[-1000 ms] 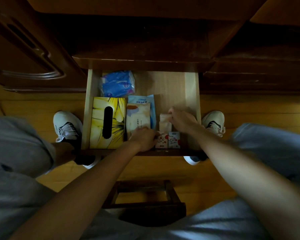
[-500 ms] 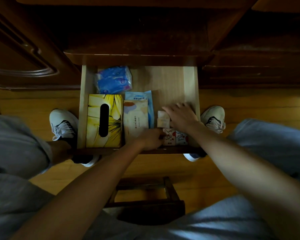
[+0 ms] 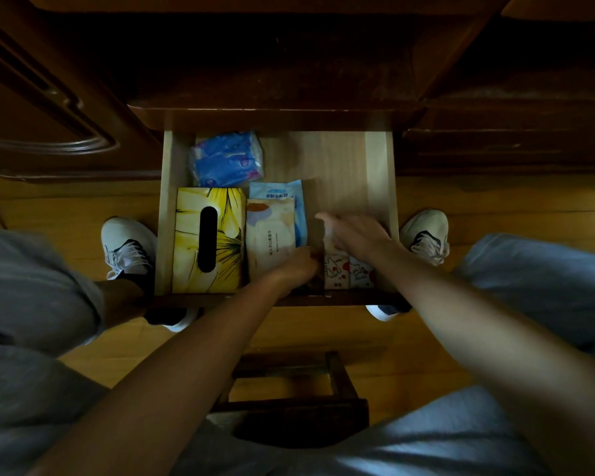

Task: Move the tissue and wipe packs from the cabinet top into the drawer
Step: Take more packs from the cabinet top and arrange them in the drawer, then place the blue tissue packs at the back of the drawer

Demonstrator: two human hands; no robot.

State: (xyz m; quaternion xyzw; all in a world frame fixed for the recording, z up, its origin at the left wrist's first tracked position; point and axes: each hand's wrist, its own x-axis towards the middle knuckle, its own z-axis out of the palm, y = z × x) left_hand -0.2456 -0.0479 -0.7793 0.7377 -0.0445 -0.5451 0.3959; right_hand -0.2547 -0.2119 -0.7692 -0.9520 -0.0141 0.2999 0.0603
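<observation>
The light wooden drawer [image 3: 337,166] stands pulled out below me. It holds a blue tissue pack [image 3: 227,159] at the back left, a yellow flowered tissue box [image 3: 208,240], a pale wipe pack [image 3: 270,231] lying on a light blue pack [image 3: 291,194], and small red-printed tissue packs [image 3: 349,274] at the front right. My left hand [image 3: 299,269] is curled down between the wipe pack and the printed packs, with its fingertips hidden. My right hand [image 3: 358,233] is blurred, its fingers spread flat over a small beige pack [image 3: 327,240].
The dark cabinet top [image 3: 272,80] lies above the drawer, and no packs show on it. A carved cabinet door [image 3: 49,108] is at the left. My white shoes [image 3: 128,247] [image 3: 426,235] flank the drawer. A dark wooden stool [image 3: 289,389] stands under me.
My right hand has shifted a little over the small packs at the front right and is now blurred. My left hand stays at the drawer's front. The view has tilted slightly.
</observation>
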